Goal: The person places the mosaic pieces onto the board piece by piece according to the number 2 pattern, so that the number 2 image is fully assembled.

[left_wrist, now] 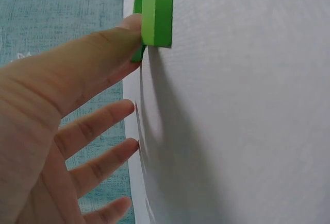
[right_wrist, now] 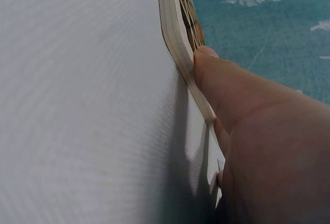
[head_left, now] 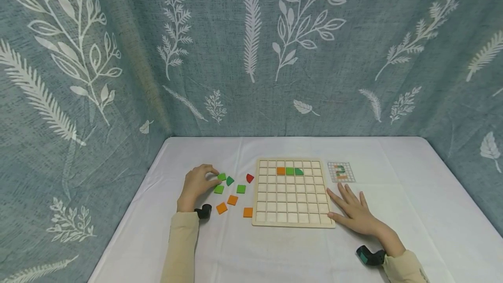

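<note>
My left hand (head_left: 198, 182) is at the left of the table, its thumb and index finger pinching a green square tile (head_left: 222, 177). The other fingers spread out behind in the left wrist view. A second green square (left_wrist: 157, 13) lies just nearer than the thumb, and a dark green quarter-round tile (head_left: 229, 181) sits to the right. My right hand (head_left: 355, 214) rests spread beside the wooden grid board (head_left: 292, 225), its thumb touching the right edge. On the board, an orange square (head_left: 280, 171), a green square (head_left: 290, 171) and a dark green quarter-round (head_left: 298, 171) stand in one row.
Left of the board lie a red quarter-round tile (head_left: 249, 178), another green square (head_left: 241, 189) and three orange squares (head_left: 232, 200). A pattern card (head_left: 341, 172) with a coloured figure lies right of the board. A patterned curtain (head_left: 251, 99) hangs behind the white table (head_left: 291, 257).
</note>
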Available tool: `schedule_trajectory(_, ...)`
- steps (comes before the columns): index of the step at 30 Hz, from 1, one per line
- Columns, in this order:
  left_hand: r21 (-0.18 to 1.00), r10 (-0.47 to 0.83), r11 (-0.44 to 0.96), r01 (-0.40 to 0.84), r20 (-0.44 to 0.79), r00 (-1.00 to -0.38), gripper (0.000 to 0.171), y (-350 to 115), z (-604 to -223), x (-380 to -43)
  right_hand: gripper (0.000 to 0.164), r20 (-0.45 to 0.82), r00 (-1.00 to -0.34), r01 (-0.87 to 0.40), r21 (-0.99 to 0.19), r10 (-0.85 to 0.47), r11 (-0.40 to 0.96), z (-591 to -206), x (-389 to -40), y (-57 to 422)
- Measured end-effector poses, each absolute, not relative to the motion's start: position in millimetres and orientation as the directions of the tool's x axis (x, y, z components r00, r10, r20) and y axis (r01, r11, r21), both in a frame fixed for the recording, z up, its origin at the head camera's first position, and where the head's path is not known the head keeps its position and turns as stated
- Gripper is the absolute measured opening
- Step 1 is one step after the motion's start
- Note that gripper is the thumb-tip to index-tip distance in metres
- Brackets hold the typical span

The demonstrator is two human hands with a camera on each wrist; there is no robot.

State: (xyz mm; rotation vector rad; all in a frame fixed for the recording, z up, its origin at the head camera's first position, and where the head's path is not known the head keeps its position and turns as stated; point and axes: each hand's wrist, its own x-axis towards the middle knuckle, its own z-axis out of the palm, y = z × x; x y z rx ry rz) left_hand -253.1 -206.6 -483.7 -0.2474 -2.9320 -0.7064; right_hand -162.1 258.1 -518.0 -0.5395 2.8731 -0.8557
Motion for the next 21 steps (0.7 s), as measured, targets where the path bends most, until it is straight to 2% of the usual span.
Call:
schedule_trajectory(9, 0.522, 0.121, 0.832, 0.19, 0.163, -0.979, 0.032, -203.6, -477.2, -251.0, 0.068, 0.021, -0.933, -0.314, -0.541, -0.36, 0.781, -519.7, -162.3, 258.5)
schedule_trajectory(21, 0.506, 0.164, 0.83, 0.236, 0.182, -0.969, 0.027, -190.9, -475.9, -254.0, 0.068, 0.009, -0.935, -0.303, -0.542, -0.355, 0.784, -517.9, -162.4, 257.5)
